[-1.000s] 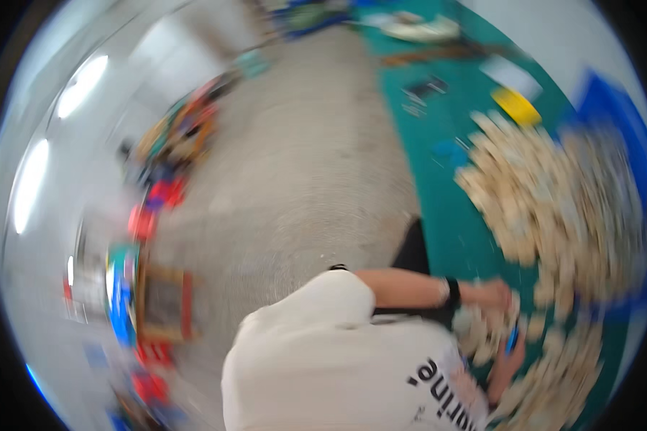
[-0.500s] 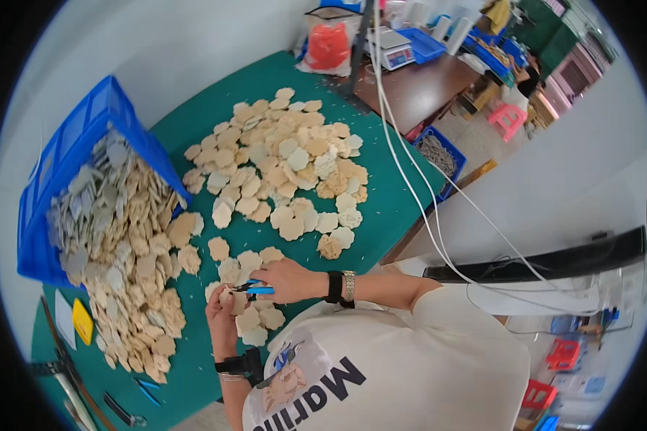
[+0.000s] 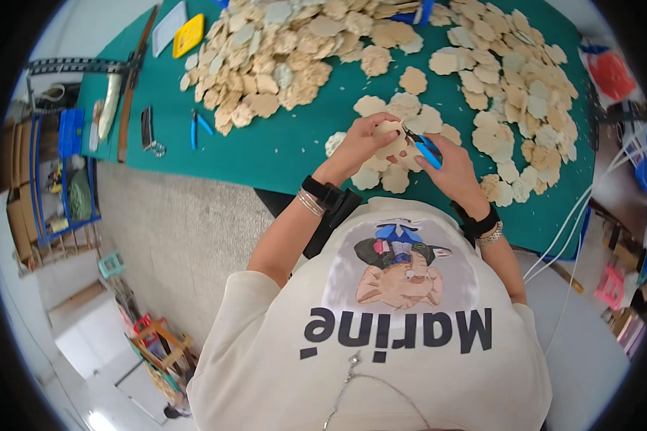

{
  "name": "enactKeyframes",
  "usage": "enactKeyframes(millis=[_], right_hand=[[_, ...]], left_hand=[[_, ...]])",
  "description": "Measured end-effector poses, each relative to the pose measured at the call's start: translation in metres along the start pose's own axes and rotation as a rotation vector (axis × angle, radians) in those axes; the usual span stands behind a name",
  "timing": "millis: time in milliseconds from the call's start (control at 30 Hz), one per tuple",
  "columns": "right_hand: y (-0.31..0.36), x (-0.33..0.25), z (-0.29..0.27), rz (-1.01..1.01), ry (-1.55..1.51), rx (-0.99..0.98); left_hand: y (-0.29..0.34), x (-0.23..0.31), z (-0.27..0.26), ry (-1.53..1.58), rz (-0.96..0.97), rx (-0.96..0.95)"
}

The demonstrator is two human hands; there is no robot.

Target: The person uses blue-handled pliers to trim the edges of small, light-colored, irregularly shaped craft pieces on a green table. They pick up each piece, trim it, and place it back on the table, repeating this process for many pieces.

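Note:
My left hand (image 3: pixel 365 144) pinches a cream, scallop-edged flat piece (image 3: pixel 387 149) between thumb and fingers. My right hand (image 3: pixel 449 169) is closed round blue-handled cutting pliers (image 3: pixel 428 152), with their dark jaws at the edge of that piece. Under and around both hands lie several loose scalloped pieces (image 3: pixel 395 178) on the green tabletop (image 3: pixel 280 147). Beyond my hands is a big heap of similar cream and pale grey pieces (image 3: pixel 266 79). Another spread of them (image 3: pixel 514 79) covers the table at the right.
Another pair of blue-handled pliers (image 3: pixel 194 131) lies left on the table, beside a black phone-like object (image 3: pixel 147 128). A yellow tray (image 3: pixel 188 36) and a white one (image 3: pixel 168 29) rest at the far left. Part of a blue crate (image 3: pixel 425 13) shows at the top. White cables (image 3: pixel 569 215) hang at right.
My view has swung round, so the table now runs across the top of the picture. Both hands keep hold of the piece and the pliers.

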State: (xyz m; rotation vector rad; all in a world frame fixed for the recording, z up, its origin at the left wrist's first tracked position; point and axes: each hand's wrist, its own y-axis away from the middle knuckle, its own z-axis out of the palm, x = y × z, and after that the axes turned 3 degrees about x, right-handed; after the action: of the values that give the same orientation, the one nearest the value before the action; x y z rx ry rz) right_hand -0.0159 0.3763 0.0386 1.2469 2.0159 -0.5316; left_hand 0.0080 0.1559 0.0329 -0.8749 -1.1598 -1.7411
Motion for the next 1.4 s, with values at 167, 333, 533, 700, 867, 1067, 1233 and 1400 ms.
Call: enactKeyframes(millis=[167, 333, 533, 700, 867, 1067, 1233, 1400], right_hand=[[-0.005, -0.009, 0.011, 0.016, 0.027, -0.092], [-0.003, -0.014, 0.012, -0.01, 0.074, -0.095], [0.0, -0.019, 0.011, -0.045, 0.11, -0.048], [0.001, -0.024, 0.008, -0.088, 0.225, -0.027], [0.0, -0.021, 0.009, -0.081, 0.248, -0.045], [0.001, -0.015, 0.009, -0.057, 0.231, -0.05], [0.0, -0.009, 0.01, -0.079, 0.184, -0.026], [-0.002, -0.004, 0.013, -0.033, 0.158, -0.039]], left_hand=[[0.014, -0.001, -0.01, -0.055, -0.028, 0.091], [0.017, -0.004, -0.014, -0.168, -0.062, 0.085], [0.016, -0.006, -0.016, -0.173, -0.082, 0.057], [0.018, -0.007, -0.015, -0.201, -0.064, 0.077], [0.017, -0.009, -0.013, -0.179, -0.096, 0.093], [0.014, -0.009, -0.013, -0.166, -0.107, 0.107], [0.01, -0.008, -0.011, -0.183, -0.129, 0.115], [0.005, -0.008, -0.012, -0.226, -0.15, 0.125]])
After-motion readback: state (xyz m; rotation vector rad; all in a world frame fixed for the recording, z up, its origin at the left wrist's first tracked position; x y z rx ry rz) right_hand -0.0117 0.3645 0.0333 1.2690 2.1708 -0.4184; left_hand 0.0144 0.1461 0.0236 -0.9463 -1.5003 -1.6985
